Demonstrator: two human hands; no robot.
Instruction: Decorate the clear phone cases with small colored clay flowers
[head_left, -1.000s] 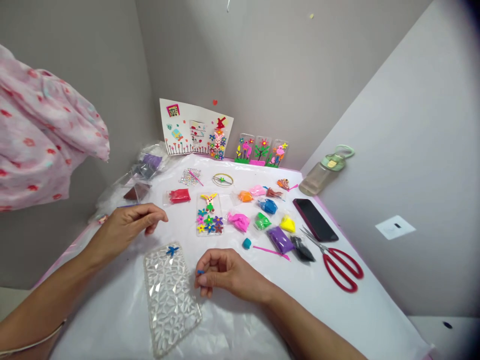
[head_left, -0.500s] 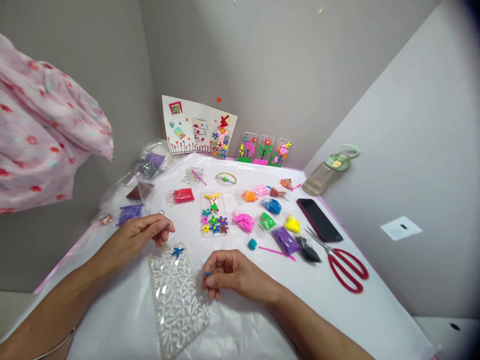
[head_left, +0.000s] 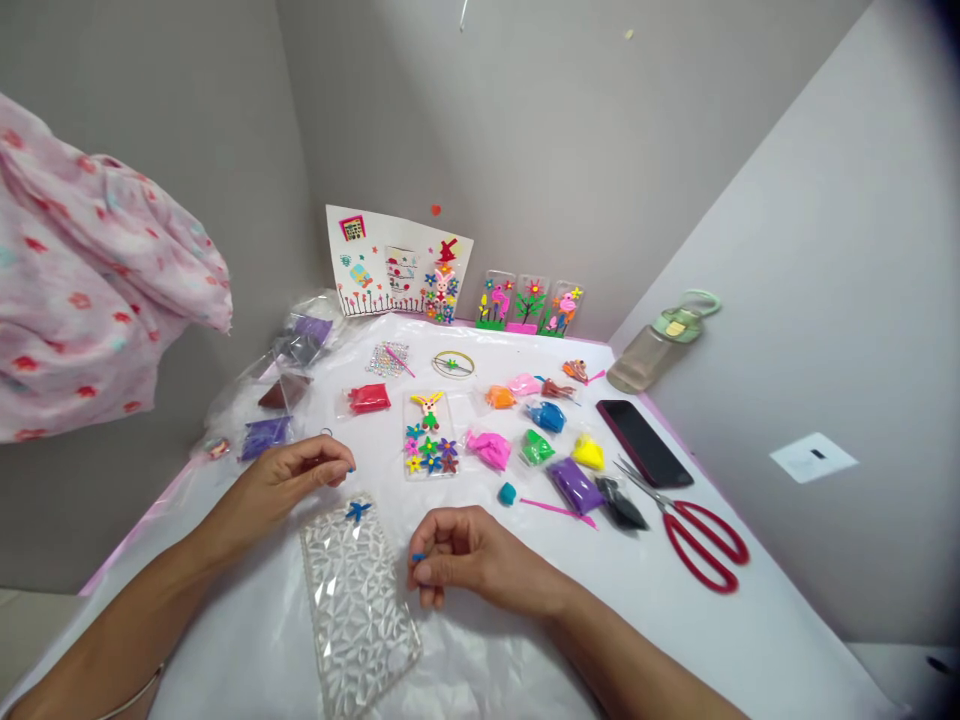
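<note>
A clear textured phone case (head_left: 360,605) lies on the white table between my hands, with a small blue clay shape (head_left: 358,511) stuck near its top end. My left hand (head_left: 289,480) hovers just left of that top end, fingertips pinched on a tiny blue clay bit. My right hand (head_left: 457,556) rests to the right of the case, curled, with a small blue clay piece pinched at its fingertips.
Bags of coloured clay (head_left: 541,440) lie mid-table beside a decorated case (head_left: 429,436). Red scissors (head_left: 697,530), a dark phone (head_left: 643,441) and a bottle (head_left: 660,350) are at the right. Decorated cards and cases (head_left: 450,280) lean on the wall. Pink floral cloth (head_left: 90,290) hangs left.
My left hand has shifted right toward the top of the clear case, with a blue bit now showing at its fingertips. The right hand has stayed beside the case.
</note>
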